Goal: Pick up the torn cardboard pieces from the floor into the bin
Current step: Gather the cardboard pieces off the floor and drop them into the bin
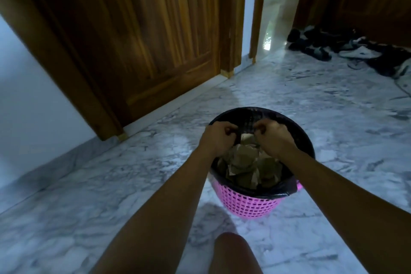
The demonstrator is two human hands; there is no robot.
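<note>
A pink lattice bin with a black liner stands on the marble floor straight ahead. Several torn brown cardboard pieces lie piled inside it. Both hands hover over the bin's opening, fists closed. My left hand pinches a dark fold that looks like the liner. My right hand is curled the same way close beside it, with a pale scrap showing between the two. No loose cardboard shows on the floor in view.
A wooden door and white wall stand to the left. A narrow doorway opens at the back. Several shoes and sandals are heaped at the back right. My knee shows at the bottom, just behind the bin.
</note>
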